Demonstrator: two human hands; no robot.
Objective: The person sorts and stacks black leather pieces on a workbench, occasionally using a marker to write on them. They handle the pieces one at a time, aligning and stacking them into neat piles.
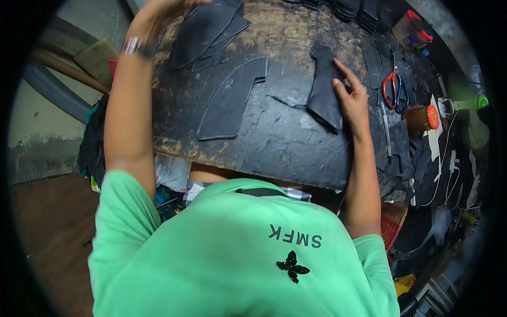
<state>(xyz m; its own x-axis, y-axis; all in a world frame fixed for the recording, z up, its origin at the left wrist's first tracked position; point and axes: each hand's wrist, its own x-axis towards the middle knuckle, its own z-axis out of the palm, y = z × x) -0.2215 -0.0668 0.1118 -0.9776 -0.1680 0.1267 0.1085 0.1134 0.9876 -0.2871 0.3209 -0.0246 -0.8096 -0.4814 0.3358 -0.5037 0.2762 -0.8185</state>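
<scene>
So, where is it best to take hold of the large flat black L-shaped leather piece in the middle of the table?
Probably at its lower straight edge. The large flat black L-shaped leather piece lies flat and alone on the worn dark wooden table, and that edge is closest to the person. Come from the near side, slide fingertips under it and pinch. The right hand rests on another black piece; the left hand is at the far stack.

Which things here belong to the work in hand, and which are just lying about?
In hand:
- right hand resting on a dark cut piece
- left hand at the stack of dark cut pieces
- flat cut piece between them

Lying about:
- red-handled scissors
- red-lidded jars
- orange jar
</scene>
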